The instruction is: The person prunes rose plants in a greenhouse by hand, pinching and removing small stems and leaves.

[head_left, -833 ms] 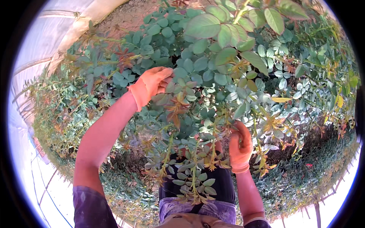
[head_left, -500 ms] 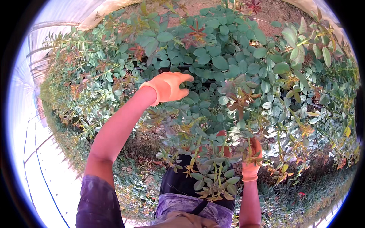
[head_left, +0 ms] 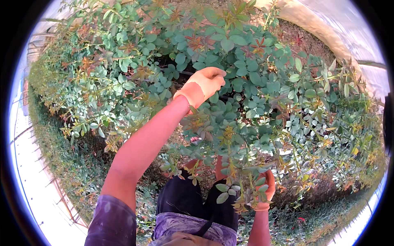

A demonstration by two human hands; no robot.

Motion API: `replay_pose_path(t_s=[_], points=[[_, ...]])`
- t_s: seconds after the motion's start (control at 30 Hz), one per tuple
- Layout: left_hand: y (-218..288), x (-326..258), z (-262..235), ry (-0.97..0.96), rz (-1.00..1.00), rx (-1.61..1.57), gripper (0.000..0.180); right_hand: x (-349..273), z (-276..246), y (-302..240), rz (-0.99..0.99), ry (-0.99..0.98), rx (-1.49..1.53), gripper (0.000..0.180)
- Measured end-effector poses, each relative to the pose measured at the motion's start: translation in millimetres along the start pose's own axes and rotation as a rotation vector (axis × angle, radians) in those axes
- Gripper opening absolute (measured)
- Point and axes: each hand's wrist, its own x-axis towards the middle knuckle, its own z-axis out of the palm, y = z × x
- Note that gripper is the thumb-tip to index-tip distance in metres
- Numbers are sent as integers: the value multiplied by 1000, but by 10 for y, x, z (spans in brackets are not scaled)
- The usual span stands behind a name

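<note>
We note our left hand (head_left: 202, 85) reaching further right into the rose bush (head_left: 262, 90) than before, fingers curled among leaves, grip unclear, right hand (head_left: 262, 192) low, clutching leafy stems (head_left: 240, 180).

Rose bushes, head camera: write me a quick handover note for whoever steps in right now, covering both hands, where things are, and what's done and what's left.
Left hand: orange glove, arm stretched up and forward into the upper foliage of the rose bush, fingers curled among the leaves; whether it grips a stem cannot be told.
Right hand: orange glove, low by the waist, closed around a bunch of leafy stems that rise in front of the dark apron.
Done: nothing in view shows cut stems or a tool.
Left: the bush around both hands is thick with green leaves and reddish young shoots; no flowers are visible near the hands.
</note>
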Motion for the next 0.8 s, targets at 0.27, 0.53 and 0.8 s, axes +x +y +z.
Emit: replay_pose_path(t_s=[0.27, 0.53, 0.8], points=[[155, -1069, -222, 60, 132, -208, 37, 543, 176, -1959, -487, 205, -215, 38], [-191, -2656, -322, 262, -161, -331, 37, 1850, 1069, -3019, -636, -252, -902, 30], [-663, -3477, 149, 427, -436, -460, 33, 3797, 1891, -3406, -516, 115, -1457, 23]])
